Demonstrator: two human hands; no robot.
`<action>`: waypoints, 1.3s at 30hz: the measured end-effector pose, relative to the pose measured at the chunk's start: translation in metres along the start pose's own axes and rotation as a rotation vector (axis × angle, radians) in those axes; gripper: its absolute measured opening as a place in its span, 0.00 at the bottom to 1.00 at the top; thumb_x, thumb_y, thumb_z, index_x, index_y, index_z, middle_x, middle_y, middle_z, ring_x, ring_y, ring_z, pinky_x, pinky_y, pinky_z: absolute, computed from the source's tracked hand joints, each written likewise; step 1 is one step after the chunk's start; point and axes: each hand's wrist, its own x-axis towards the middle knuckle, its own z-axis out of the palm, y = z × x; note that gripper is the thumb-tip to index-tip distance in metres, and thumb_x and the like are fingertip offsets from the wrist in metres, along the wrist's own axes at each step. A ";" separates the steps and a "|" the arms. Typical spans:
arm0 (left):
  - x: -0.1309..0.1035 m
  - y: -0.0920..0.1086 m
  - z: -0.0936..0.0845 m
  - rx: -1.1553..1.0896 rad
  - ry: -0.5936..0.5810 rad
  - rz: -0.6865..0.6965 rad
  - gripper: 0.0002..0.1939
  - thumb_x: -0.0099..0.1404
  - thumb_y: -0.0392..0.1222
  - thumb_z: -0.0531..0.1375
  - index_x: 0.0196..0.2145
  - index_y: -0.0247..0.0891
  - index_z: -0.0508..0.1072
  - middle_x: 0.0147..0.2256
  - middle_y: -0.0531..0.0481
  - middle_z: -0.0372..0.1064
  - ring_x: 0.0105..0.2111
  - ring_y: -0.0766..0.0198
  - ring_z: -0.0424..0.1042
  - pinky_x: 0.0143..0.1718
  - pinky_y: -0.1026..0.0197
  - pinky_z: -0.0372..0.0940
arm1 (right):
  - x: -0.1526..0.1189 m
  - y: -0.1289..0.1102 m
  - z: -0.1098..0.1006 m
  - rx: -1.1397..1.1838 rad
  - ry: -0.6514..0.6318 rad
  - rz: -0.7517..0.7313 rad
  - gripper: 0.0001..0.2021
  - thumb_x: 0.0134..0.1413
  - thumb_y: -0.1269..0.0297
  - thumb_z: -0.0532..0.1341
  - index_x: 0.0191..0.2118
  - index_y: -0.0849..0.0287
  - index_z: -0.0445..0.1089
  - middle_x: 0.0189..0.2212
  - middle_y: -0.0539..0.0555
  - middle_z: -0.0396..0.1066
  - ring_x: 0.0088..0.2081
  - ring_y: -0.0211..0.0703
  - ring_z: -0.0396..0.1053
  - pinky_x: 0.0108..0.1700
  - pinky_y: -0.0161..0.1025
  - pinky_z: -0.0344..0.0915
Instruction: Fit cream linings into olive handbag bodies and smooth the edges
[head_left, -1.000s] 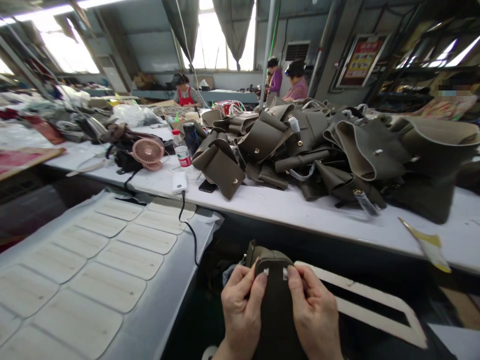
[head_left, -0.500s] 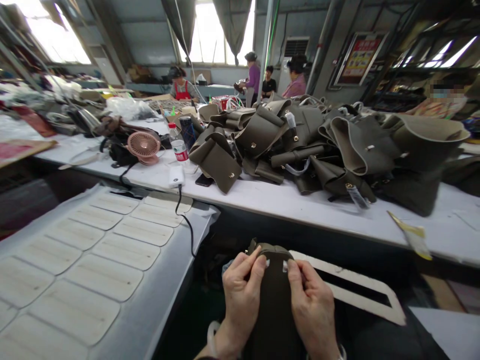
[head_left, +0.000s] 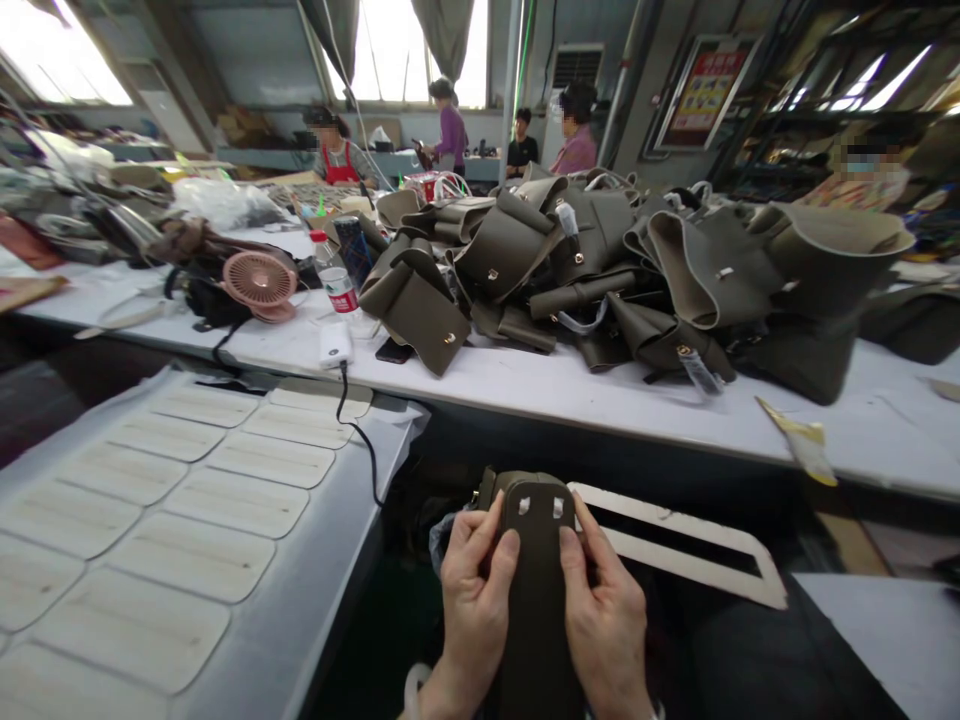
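Between my hands is a dark olive bag, its long narrow rounded panel facing me. Two small whitish tabs show near the panel's top end. My left hand grips the left edge, thumb on the panel and fingers behind it. On the right edge my right hand holds it the same way, its thumb lying along the panel. The lower part of the bag runs out of the picture. Just behind my right hand lies a pale frame-shaped piece with a long slot.
Pale rounded panels lie in rows on a sheet at left. Across the white table olive bags are heaped. A pink fan, a bottle and a white power bank with a cable stand nearer. Several people work behind.
My thumbs have moved down from the whitish tabs, which now show fully, and my hands hold the bag by its side edges. The camera view has shifted slightly.
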 end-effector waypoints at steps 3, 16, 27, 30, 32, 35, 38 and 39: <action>-0.003 -0.005 -0.002 0.113 -0.002 0.088 0.21 0.68 0.44 0.60 0.57 0.45 0.72 0.41 0.47 0.67 0.42 0.61 0.70 0.44 0.61 0.67 | -0.002 0.006 0.003 -0.006 0.039 -0.059 0.24 0.63 0.51 0.58 0.57 0.60 0.71 0.54 0.59 0.71 0.55 0.54 0.71 0.57 0.46 0.69; 0.022 -0.005 0.001 -0.202 -0.239 -0.024 0.23 0.73 0.55 0.49 0.62 0.51 0.65 0.63 0.49 0.57 0.63 0.52 0.57 0.64 0.53 0.52 | 0.004 0.012 -0.004 0.010 0.004 -0.023 0.24 0.63 0.51 0.58 0.59 0.58 0.69 0.54 0.59 0.72 0.52 0.54 0.72 0.48 0.42 0.76; 0.044 -0.016 0.014 -0.702 -0.379 -0.253 0.26 0.70 0.63 0.48 0.51 0.42 0.70 0.62 0.44 0.60 0.53 0.54 0.67 0.54 0.54 0.64 | 0.002 0.010 -0.002 0.002 -0.018 -0.108 0.24 0.63 0.59 0.60 0.62 0.58 0.65 0.45 0.58 0.76 0.43 0.49 0.76 0.42 0.39 0.76; 0.042 -0.016 0.012 -0.707 -0.387 -0.292 0.29 0.68 0.65 0.50 0.54 0.42 0.69 0.58 0.43 0.64 0.53 0.53 0.68 0.53 0.54 0.65 | -0.009 0.016 0.002 -0.028 0.029 -0.199 0.21 0.64 0.63 0.58 0.62 0.58 0.66 0.51 0.59 0.73 0.50 0.49 0.73 0.50 0.41 0.73; 0.041 -0.016 0.010 -0.707 -0.391 -0.327 0.31 0.67 0.66 0.51 0.55 0.42 0.68 0.56 0.42 0.66 0.51 0.53 0.69 0.51 0.55 0.66 | -0.018 0.021 0.004 -0.039 0.014 -0.260 0.21 0.65 0.65 0.57 0.62 0.56 0.65 0.53 0.58 0.71 0.53 0.47 0.71 0.53 0.40 0.71; 0.040 -0.016 0.009 -0.711 -0.377 -0.352 0.31 0.67 0.67 0.50 0.55 0.41 0.68 0.52 0.42 0.70 0.47 0.55 0.72 0.48 0.55 0.68 | -0.025 0.027 0.005 -0.045 -0.026 -0.287 0.21 0.67 0.68 0.55 0.63 0.54 0.64 0.53 0.56 0.71 0.53 0.43 0.71 0.54 0.36 0.71; 0.039 -0.009 0.015 -0.695 -0.329 -0.310 0.31 0.66 0.67 0.50 0.55 0.42 0.68 0.56 0.43 0.67 0.50 0.55 0.70 0.50 0.56 0.67 | -0.021 0.025 0.003 -0.047 -0.006 -0.271 0.20 0.66 0.67 0.56 0.62 0.54 0.65 0.54 0.55 0.71 0.55 0.44 0.70 0.55 0.38 0.70; 0.039 -0.005 0.017 -0.686 -0.296 -0.283 0.31 0.66 0.67 0.50 0.54 0.43 0.69 0.58 0.44 0.64 0.52 0.55 0.69 0.52 0.56 0.66 | -0.017 0.022 0.002 -0.043 0.005 -0.259 0.20 0.66 0.66 0.57 0.61 0.54 0.66 0.55 0.55 0.70 0.55 0.45 0.69 0.56 0.39 0.69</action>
